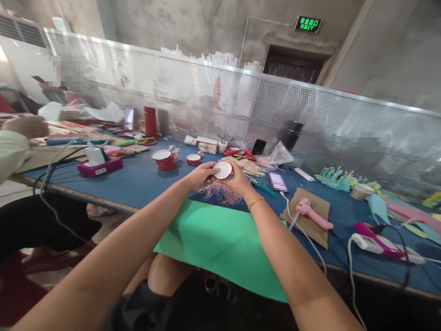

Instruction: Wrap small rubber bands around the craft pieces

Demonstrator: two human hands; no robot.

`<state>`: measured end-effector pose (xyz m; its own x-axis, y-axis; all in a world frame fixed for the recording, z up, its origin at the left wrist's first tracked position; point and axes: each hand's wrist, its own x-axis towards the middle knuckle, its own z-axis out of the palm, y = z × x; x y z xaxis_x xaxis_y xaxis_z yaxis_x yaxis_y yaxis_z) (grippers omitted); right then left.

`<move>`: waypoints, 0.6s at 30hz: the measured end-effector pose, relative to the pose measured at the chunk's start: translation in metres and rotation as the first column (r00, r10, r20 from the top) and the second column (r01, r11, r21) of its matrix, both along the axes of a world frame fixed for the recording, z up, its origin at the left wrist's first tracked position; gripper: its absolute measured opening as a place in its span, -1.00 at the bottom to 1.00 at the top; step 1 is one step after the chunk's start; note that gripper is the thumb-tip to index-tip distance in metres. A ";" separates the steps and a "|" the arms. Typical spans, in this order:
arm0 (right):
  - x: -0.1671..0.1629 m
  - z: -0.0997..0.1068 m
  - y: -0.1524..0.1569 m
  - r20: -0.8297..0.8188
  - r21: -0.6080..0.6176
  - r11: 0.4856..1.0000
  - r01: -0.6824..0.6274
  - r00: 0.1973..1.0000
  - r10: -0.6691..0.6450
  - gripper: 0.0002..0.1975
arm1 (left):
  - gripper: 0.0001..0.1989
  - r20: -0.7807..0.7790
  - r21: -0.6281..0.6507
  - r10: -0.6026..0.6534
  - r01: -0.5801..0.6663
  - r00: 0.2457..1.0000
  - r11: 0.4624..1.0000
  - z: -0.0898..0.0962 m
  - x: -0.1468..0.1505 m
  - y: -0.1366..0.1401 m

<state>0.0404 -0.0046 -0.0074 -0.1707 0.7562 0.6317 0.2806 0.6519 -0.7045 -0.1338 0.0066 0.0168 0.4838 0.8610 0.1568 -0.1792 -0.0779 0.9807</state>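
A small round red cup (223, 170) with a white inside is tilted toward me between both hands, above the blue table. My left hand (204, 175) grips its left side, thumb at the rim. My right hand (237, 178) wraps round its right side, fingers partly hidden behind it. Just below lies a loose pile of small coloured rubber bands (222, 194). To the left stand a larger red cup (164, 161), with pale pieces sticking up behind it, and a low red cup (193, 159). A green sheet (220, 243) hangs over the table edge toward my lap.
At right, a pink glue gun (313, 214) rests on cardboard (322, 236), near a phone (277, 182) and a purple power strip (379, 241). Thin wooden sticks (246, 165) lie behind my hands. A perforated metal screen (193, 87) borders the back. At left are another person's sleeve (14, 154) and a power strip (99, 167).
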 end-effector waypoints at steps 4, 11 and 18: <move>-0.007 -0.004 0.007 -0.158 -0.122 0.992 -0.022 0.987 0.003 -0.48 | -0.63 0.004 0.009 -0.002 0.002 1.000 1.000 -0.001 -0.002 0.001; -0.004 0.001 0.009 -0.316 -0.324 0.946 -0.012 0.944 -0.097 -0.73 | -0.63 -0.047 0.107 0.170 -0.165 0.984 0.981 -0.005 -0.003 0.011; 0.002 0.002 0.006 -0.215 -0.305 0.952 0.014 0.973 -0.084 -0.62 | -0.64 -0.163 0.202 0.328 -0.294 0.931 0.934 -0.002 -0.006 0.009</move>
